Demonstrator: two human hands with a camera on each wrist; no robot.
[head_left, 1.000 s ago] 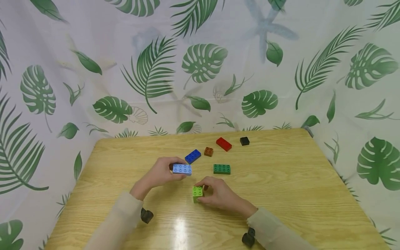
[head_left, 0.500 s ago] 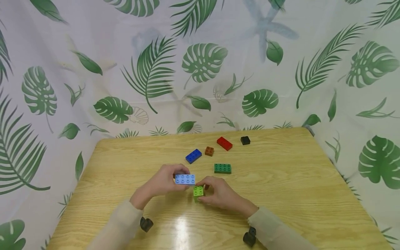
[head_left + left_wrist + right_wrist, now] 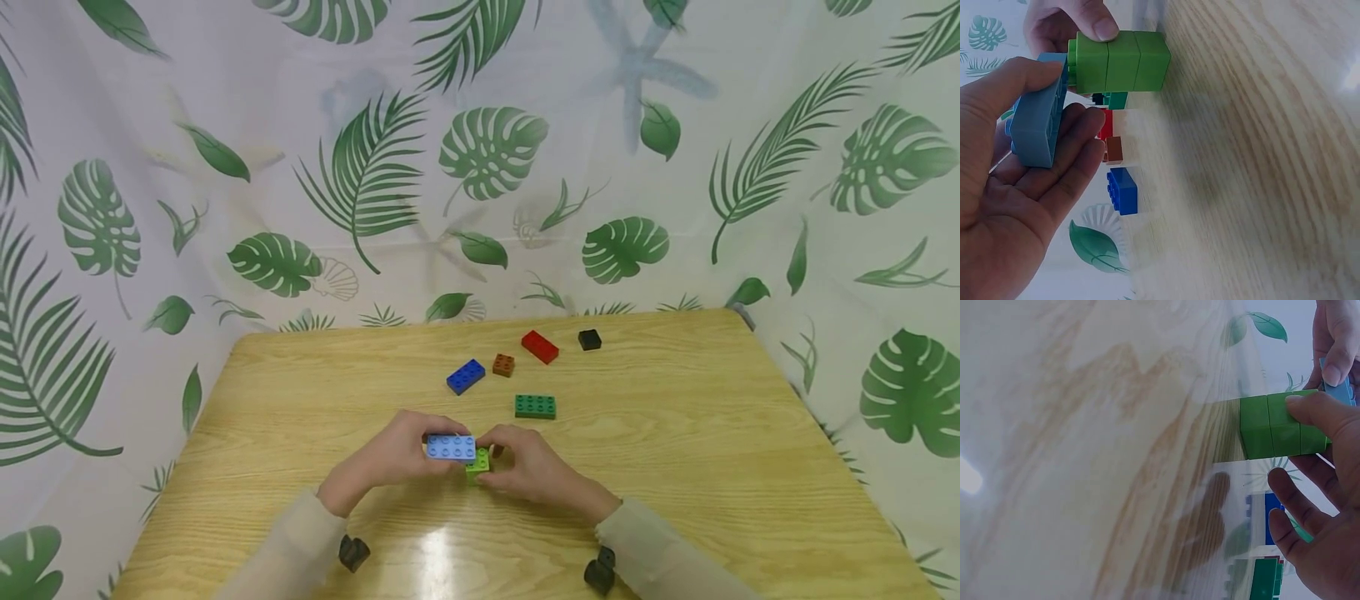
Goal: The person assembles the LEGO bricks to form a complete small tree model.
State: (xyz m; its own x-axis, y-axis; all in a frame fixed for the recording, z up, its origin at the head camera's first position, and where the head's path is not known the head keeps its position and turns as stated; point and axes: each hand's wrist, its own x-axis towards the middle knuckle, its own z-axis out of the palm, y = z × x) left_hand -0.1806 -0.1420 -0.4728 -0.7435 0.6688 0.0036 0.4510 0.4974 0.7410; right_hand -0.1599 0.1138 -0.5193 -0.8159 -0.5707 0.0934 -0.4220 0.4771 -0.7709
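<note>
My left hand (image 3: 393,458) pinches a light blue toy building brick (image 3: 452,448), eight-studded and level, between thumb and fingers. Beneath its right end is a lime green stack (image 3: 1121,62) of three small bricks, upright on the table. My right hand (image 3: 536,468) holds that stack from the right side, thumb on its near face. In the left wrist view the light blue brick (image 3: 1040,119) has one end over the stack's studs; whether they touch, I cannot tell. From the head view the blue brick covers part of the stack's top.
Beyond the hands, a wooden table (image 3: 675,433) bears a dark green brick (image 3: 535,407), a blue brick (image 3: 466,377), a small orange-brown brick (image 3: 503,365), a red brick (image 3: 540,347) and a small black brick (image 3: 590,339). A leaf-patterned cloth (image 3: 405,208) hangs behind the table.
My left hand has brought the light blue brick nearer to me and rightward, from beside the blue brick to over the lime green stack. The right hand and the stack stay in place.
</note>
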